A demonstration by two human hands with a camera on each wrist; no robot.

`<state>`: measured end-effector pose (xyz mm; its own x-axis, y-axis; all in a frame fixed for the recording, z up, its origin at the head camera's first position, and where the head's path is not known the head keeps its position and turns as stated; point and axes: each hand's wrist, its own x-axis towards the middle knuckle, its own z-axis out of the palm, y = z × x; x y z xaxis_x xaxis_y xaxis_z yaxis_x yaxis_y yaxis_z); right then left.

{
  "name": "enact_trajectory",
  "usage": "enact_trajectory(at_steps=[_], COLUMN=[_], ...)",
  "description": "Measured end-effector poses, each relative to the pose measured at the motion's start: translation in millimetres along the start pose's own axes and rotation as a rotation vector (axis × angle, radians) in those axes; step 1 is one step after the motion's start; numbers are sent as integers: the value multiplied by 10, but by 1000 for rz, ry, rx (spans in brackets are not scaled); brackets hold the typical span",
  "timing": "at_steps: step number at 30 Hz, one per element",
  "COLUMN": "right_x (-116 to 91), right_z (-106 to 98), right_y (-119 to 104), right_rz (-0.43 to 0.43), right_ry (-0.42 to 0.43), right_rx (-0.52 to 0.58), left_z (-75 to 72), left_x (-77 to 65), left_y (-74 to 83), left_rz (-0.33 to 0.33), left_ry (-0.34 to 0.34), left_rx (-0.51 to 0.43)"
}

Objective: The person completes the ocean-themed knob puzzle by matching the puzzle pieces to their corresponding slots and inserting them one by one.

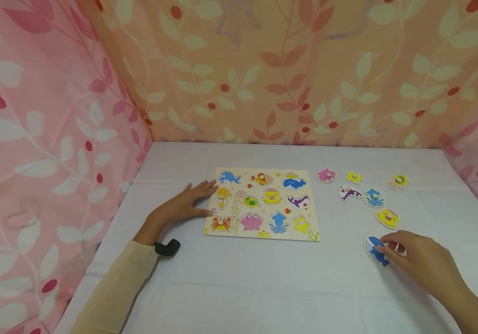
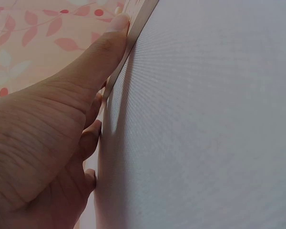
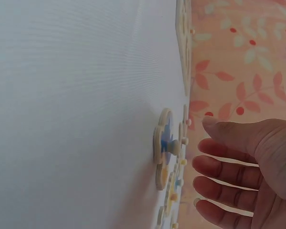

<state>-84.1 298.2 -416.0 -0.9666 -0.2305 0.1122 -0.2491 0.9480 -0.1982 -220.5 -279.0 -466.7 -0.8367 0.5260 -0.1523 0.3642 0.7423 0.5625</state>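
Observation:
A wooden puzzle board [image 1: 264, 234] with printed sea animals lies on the table, and my left hand [image 1: 186, 202] rests at its left edge. The left wrist view shows the thumb [image 2: 118, 24] touching the board's side. At the front right, a blue whale piece [image 1: 374, 254] lies beneath the fingers of my right hand [image 1: 423, 260]. In the right wrist view, the thumb [image 3: 219, 129] and fingers are parted, and a knobbed piece [image 3: 163, 138] sits just beyond them, not gripped. Crab [image 1: 221, 223], seahorse [image 1: 222, 199] and fish [image 1: 261, 179] sit in the board.
Right of the board lie loose pieces: a pink shell [image 1: 326, 175], a yellow starfish [image 1: 354, 176], a purple whale [image 1: 349, 193], a blue squid [image 1: 374, 198], a yellow octopus [image 1: 387, 218] and a turtle [image 1: 398, 181]. Patterned cloth [image 1: 243, 116] hangs behind the white table [image 1: 243, 287].

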Motion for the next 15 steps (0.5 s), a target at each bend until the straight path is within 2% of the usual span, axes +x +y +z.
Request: enact_trajectory(at_steps=[3,11,15], right_x=[-27,-67,-66], right_z=[39,128,140], right_y=[22,79,99], right_rz=[28,21,44], right_ry=[-30,7,-16], right_rx=[9,26,45], left_z=[4,7,8], left_x=[-3,11,11], left_y=[1,0,10], left_rz=[4,11,0], left_ry=[-3,0,-2], left_rx=[-1,14,16])
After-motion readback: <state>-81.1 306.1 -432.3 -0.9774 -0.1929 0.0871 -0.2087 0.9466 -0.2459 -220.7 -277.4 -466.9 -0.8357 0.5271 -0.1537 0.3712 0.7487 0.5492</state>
